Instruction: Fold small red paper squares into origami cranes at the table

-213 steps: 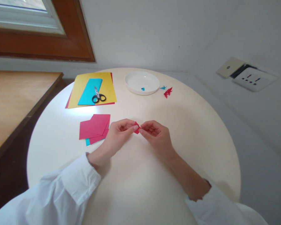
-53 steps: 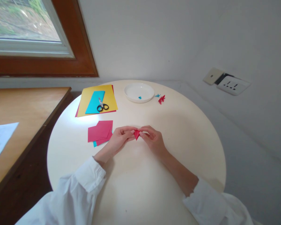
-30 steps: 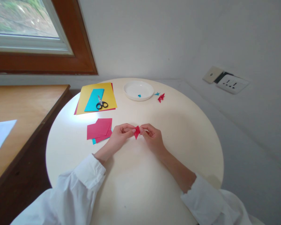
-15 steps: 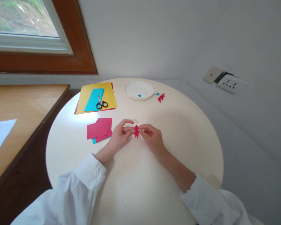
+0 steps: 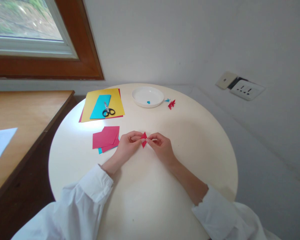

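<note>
A small folded red paper (image 5: 144, 135), shaped like a narrow diamond, is held upright over the middle of the round white table (image 5: 150, 193). My left hand (image 5: 130, 143) pinches its left side between thumb and fingers. On the other side my right hand (image 5: 162, 145) grips the same paper, its thumb against the front. Fingertips cover part of the paper's edges. Left of my left hand lie red paper squares (image 5: 106, 137), with a blue sheet (image 5: 100, 151) peeking out beneath.
Scissors (image 5: 107, 110) with black handles rest on blue paper (image 5: 98, 108) over yellow sheets (image 5: 117, 103). A white plate (image 5: 137, 101) holds a small blue piece (image 5: 148, 102). Beside it lie a small blue folded paper (image 5: 167, 100) and red folded papers (image 5: 172, 104). A wooden desk (image 5: 40, 103) stands left.
My left index finger, raised before, has come down to the red paper. The paper has turned slightly and shifted a little left. Both hands still hold it.
</note>
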Demonstrator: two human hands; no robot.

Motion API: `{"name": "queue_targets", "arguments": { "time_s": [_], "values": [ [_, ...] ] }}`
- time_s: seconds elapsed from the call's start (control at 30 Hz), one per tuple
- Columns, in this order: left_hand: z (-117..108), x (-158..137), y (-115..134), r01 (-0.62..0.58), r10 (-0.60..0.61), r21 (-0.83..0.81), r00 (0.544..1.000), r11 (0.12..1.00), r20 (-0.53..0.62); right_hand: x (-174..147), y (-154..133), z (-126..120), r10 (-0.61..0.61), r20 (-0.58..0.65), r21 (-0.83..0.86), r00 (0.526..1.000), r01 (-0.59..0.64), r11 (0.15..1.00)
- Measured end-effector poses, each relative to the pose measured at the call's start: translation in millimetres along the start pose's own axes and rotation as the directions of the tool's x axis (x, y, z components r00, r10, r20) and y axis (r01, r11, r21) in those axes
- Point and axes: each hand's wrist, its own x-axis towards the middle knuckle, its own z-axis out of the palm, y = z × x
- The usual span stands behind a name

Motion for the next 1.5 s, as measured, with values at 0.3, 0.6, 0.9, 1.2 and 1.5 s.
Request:
{"name": "queue_targets", "arguments": {
  "time_s": [0.3,0.6,0.9,1.2,1.5],
  "values": [
    [1.1,-1.5,5.8,0.023,-0.025,-0.092,1.0,0.995,-0.018,-0.6,-1.6,-0.8,0.001,0.043,-0.048,0.999,0.001,0.999],
    [-1.0,0.6,1.4,-0.032,0.033,-0.019,0.999,0.999,0.034,-2.0,-1.1,-0.1,-0.11,0.083,-0.113,0.991,0.119,0.986],
    [-0.5,-1.0,7.3,-0.023,0.011,0.156,0.997,0.987,0.073,-2.9,2.9,-0.9,-0.21,0.108,-0.192,0.972,0.228,0.955],
    [-3.2,-2.0,3.8,-0.024,0.011,0.137,0.995,0.99,0.096,-3.4,0.8,-0.6,-0.2,0.127,-0.216,0.972,0.224,0.95],
    [-3.7,-0.5,4.8,-0.013,-0.001,0.129,0.994,0.992,0.106,-2.9,0.8,-1.1,-0.173,0.136,-0.209,0.975,0.199,0.957]
  ]
}}
